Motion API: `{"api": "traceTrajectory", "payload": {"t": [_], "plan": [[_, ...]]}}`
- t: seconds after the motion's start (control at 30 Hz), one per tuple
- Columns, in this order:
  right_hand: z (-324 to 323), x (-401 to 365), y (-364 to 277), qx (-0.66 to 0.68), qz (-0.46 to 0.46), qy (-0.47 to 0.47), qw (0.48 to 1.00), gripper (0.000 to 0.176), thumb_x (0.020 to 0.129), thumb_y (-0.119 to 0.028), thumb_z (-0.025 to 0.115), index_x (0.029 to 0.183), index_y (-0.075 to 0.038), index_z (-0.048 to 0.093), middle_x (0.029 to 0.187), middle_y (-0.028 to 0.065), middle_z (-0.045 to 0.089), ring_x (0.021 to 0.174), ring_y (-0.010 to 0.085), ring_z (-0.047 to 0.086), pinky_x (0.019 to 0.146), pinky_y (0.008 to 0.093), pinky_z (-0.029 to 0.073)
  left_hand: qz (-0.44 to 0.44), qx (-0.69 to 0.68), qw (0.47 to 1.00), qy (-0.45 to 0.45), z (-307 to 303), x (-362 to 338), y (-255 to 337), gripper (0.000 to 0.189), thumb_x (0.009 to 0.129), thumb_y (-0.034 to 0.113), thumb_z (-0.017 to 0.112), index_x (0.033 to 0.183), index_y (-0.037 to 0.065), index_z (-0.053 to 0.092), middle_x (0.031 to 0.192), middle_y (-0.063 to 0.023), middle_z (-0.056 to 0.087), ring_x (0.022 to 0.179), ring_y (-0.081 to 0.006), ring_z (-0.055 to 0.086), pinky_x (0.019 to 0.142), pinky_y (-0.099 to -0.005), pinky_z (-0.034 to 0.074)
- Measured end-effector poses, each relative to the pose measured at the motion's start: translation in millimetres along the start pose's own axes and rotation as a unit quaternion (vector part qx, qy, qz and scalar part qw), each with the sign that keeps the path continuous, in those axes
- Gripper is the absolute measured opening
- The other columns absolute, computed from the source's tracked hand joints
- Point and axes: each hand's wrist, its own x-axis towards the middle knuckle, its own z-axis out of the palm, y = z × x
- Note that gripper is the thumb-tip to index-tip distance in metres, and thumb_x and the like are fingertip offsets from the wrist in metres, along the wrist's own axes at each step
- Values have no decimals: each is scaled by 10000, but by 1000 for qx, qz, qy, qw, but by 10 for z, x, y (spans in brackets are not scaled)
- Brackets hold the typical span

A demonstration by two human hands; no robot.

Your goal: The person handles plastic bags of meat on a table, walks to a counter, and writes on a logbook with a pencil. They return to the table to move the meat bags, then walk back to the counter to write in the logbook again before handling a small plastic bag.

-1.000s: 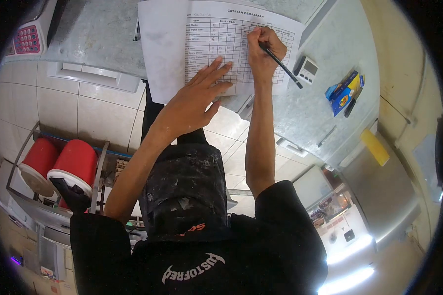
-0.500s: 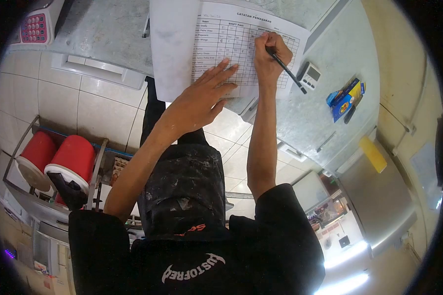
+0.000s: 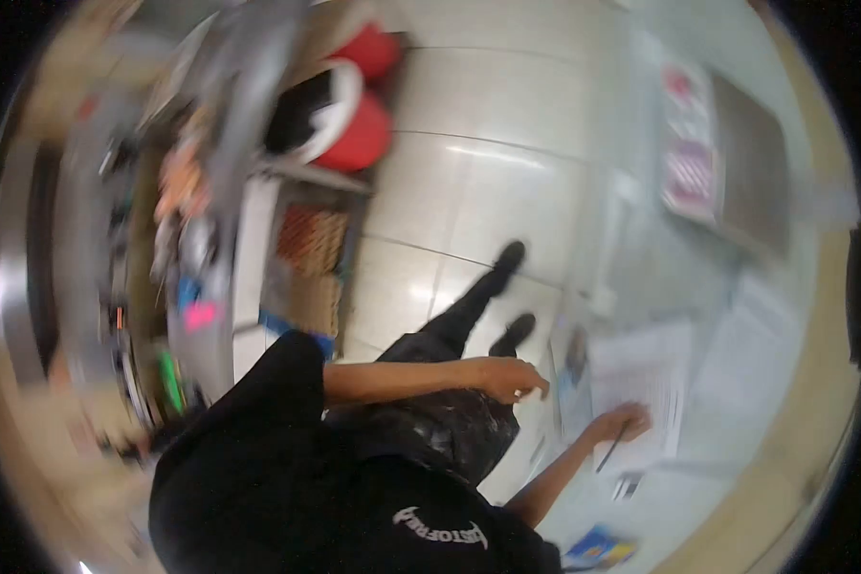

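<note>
My right hand (image 3: 626, 422) is closed round a black pen (image 3: 610, 452) and rests on the printed form (image 3: 641, 359), a table sheet on the pale counter. The pen slants down past the sheet's edge. My left hand (image 3: 514, 380) is off the paper, above my apron, its fingers loosely bent with nothing plainly in them; blur hides their detail. Beside the form, near my right wrist, lies a small white timer (image 3: 628, 486). A blue and yellow packet (image 3: 598, 547) lies further along the counter.
A scale with a pink keypad (image 3: 691, 177) stands on the counter (image 3: 631, 277). Across the tiled floor (image 3: 478, 191) is a rack with red and white containers (image 3: 359, 134) and egg trays (image 3: 311, 239). A cluttered metal worktop (image 3: 210, 316) runs along the left.
The view has swung left toward the rack and worktop. My left hand has lifted off the form and drawn back toward my body; my right hand still holds the pen on the sheet.
</note>
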Motion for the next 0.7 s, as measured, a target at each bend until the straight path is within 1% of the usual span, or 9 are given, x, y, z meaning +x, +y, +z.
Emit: {"api": "traceTrajectory", "payload": {"t": [0.07, 0.13, 0.2, 0.27, 0.37, 0.47, 0.57, 0.67, 0.7], "plan": [[418, -370, 429, -278, -252, -168, 912, 182, 970, -223, 580, 967, -53, 643, 866, 137, 665, 769, 246, 609, 766, 410, 460, -68, -51, 982, 170, -106, -802, -357, 375, 705, 106, 706, 1073, 116, 634, 763, -106, 641, 782, -320, 638, 705, -432, 495], [798, -1180, -622, 13, -276, -431, 859, 134, 918, -186, 618, 861, -79, 675, 814, 62, 702, 708, 231, 650, 846, 417, 457, -180, -36, 932, 312, 107, -1575, -1074, 442, 703, 90, 735, 1125, 72, 608, 797, -96, 658, 736, -245, 651, 624, -385, 498], [959, -1918, -1614, 18, -247, -659, 711, 130, 919, -122, 608, 843, -38, 672, 759, 77, 688, 671, 200, 638, 638, 314, 495, -179, -107, 827, 522, 341, -2452, -1383, 449, 684, 115, 799, 1091, 70, 617, 679, -60, 662, 613, -145, 624, 559, -330, 496], [1230, -2407, -1523, 18, -376, -693, 614, 200, 957, -181, 592, 862, -23, 669, 726, 79, 679, 647, 169, 636, 609, 294, 493, -257, -99, 764, 584, 808, -3287, -1891, 420, 656, 79, 831, 1017, 75, 617, 597, -41, 640, 549, -110, 601, 520, -323, 492], [1501, -2888, -1368, -83, -143, -793, 586, 329, 1005, -279, 539, 889, 8, 651, 656, 90, 651, 563, 150, 608, 564, 287, 485, -358, -186, 643, 651, 1643, -4258, -2351, 412, 586, 178, 849, 951, 91, 678, 641, -88, 663, 611, -197, 650, 627, -368, 541], [1751, -2656, -432, -220, -86, -746, 622, 585, 1034, -465, 387, 786, 10, 619, 529, 105, 580, 430, 197, 552, 439, 324, 455, -369, -183, 548, 728, 2339, -4836, -2307, 332, 683, 119, 776, 992, 66, 667, 673, -95, 676, 630, -199, 661, 624, -359, 544], [1700, -2491, -111, -259, 90, -707, 652, 582, 950, -500, 566, 671, 9, 590, 495, 113, 573, 369, 189, 530, 360, 330, 432, -327, -295, 483, 757, 2902, -5237, -2281, 302, 733, 73, 736, 1019, 35, 648, 683, -91, 672, 646, -165, 657, 603, -315, 534], [1737, -2828, -145, -276, 36, -741, 612, 521, 927, -456, 619, 692, 9, 602, 540, 95, 597, 411, 208, 538, 393, 344, 431, -314, -299, 468, 770, 3237, -5716, -2310, 303, 736, 55, 728, 1027, 36, 647, 658, -67, 645, 607, -138, 617, 590, -299, 519], [1906, -2922, 9, -306, -157, -777, 528, 471, 921, -409, 632, 712, 12, 612, 571, 109, 609, 452, 214, 545, 425, 356, 430, -309, -313, 455, 774, 3273, -5917, -2282, 290, 763, 43, 726, 1040, 43, 642, 663, -50, 635, 608, -120, 600, 598, -285, 511]]}}
